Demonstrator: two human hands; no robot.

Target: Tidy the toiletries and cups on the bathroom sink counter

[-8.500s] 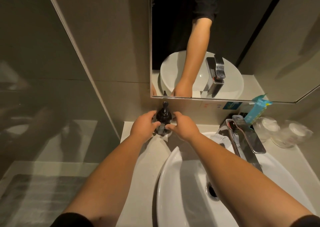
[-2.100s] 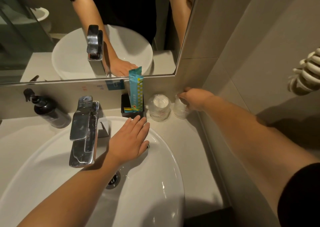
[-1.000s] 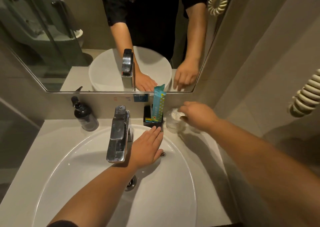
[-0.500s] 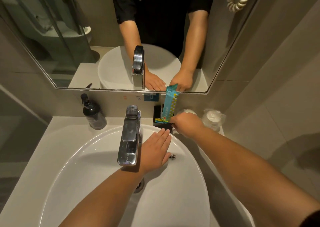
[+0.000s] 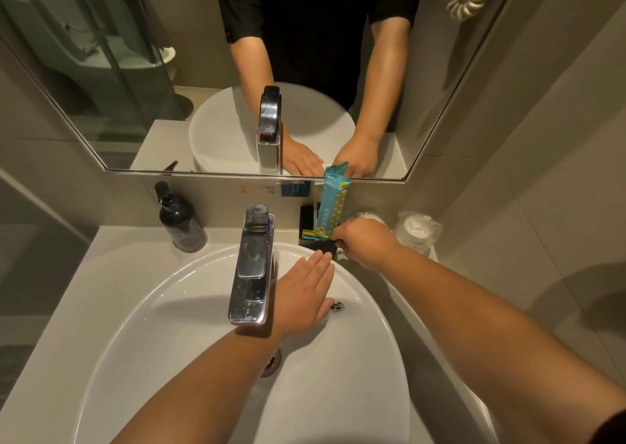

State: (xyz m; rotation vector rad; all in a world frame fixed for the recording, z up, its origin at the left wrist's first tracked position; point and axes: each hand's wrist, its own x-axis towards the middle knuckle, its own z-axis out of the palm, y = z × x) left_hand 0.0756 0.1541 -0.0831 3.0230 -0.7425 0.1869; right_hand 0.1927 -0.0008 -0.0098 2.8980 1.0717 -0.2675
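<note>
Toiletries holder (image 5: 313,221) on pale counter (image 5: 111,240) below mirror (image 5: 203,70)

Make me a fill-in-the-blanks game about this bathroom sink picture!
1. The left hand lies flat on the rim of the white ____.
2. The right hand grips the black ____ that holds the teal packet.
3. The black pump bottle stands to the ____ of the faucet.

Missing words: sink; holder; left

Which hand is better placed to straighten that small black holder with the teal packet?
Right. The right hand already grips the small black holder of the teal packet; the left hand lies flat on the white basin.
</note>
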